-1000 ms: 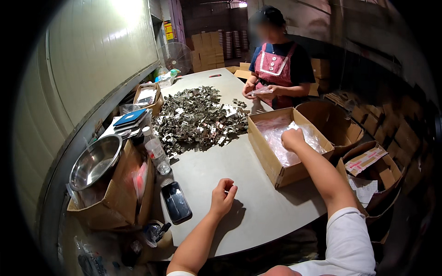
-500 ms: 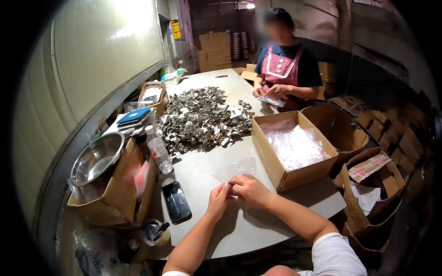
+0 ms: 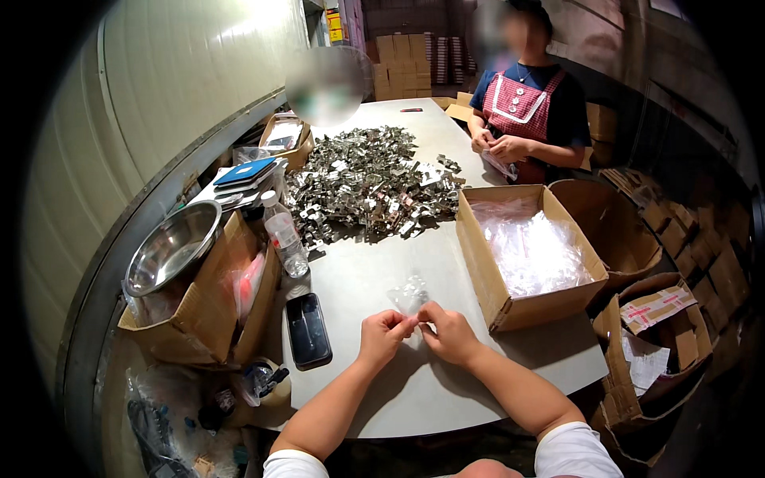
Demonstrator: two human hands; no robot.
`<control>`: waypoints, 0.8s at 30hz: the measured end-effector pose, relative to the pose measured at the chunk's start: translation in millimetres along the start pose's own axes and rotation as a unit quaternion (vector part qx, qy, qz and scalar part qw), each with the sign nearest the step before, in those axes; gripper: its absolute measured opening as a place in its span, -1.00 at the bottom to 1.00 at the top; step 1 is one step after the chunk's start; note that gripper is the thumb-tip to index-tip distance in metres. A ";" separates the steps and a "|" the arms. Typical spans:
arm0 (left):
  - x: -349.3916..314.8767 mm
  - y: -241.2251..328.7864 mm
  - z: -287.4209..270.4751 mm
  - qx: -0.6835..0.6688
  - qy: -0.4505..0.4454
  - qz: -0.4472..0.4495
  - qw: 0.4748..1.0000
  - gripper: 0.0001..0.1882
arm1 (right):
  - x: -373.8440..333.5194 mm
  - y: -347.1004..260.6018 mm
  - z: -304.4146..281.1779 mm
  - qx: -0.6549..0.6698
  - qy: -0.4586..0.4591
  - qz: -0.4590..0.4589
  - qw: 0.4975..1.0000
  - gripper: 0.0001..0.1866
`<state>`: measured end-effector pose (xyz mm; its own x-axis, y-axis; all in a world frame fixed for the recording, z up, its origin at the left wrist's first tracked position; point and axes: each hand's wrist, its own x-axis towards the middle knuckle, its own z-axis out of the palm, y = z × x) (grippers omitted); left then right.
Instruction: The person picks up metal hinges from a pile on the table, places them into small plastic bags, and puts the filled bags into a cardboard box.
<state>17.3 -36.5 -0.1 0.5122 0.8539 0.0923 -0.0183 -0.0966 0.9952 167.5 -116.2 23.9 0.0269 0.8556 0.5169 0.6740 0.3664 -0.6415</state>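
A small clear plastic bag [image 3: 409, 294] is pinched along its near edge by both my hands above the grey-white table [image 3: 358, 279]. My left hand [image 3: 384, 335] has thumb and forefinger pressed together on the bag. Right beside it, my right hand [image 3: 449, 330] grips the same edge with curled fingers. What lies inside the bag is too small to make out. Beyond my hands spreads a big heap of small shiny metal pieces [image 3: 374, 187]. To the right stands a cardboard box [image 3: 550, 307] full of clear plastic bags [image 3: 530, 247].
A black phone [image 3: 308, 331] and a plastic bottle [image 3: 284, 235] are at my left. Past them sits a carton [image 3: 187, 334] with a metal bowl [image 3: 174, 247] on it. Across the table a co-worker [image 3: 526, 111] handles a bag. More open cartons [image 3: 625, 382] stand at the right.
My hands have drawn slightly apart along the bag's edge, and the bag now stands up more instead of lying flat. The whole view has shifted a little.
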 end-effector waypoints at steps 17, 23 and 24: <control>43.4 -49.1 -45.2 0.374 0.053 0.040 0.925 -0.58 | -3.3 32.2 37.8 -0.141 -0.032 -0.146 0.979 -0.60; 36.1 -29.8 -36.1 0.296 0.162 0.156 0.928 -0.84 | -10.9 21.7 31.8 -0.280 0.007 -0.141 0.950 -0.83; 33.1 -18.3 -28.7 0.342 0.144 0.198 0.907 -0.74 | -9.8 25.1 31.5 -0.251 0.010 -0.128 0.959 -0.84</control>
<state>9.9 8.2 -14.4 0.3351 0.7716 0.5407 0.4360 -0.6357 0.6370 160.9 -103.9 -15.1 -0.1769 0.7515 0.6356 0.9309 0.3374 -0.1399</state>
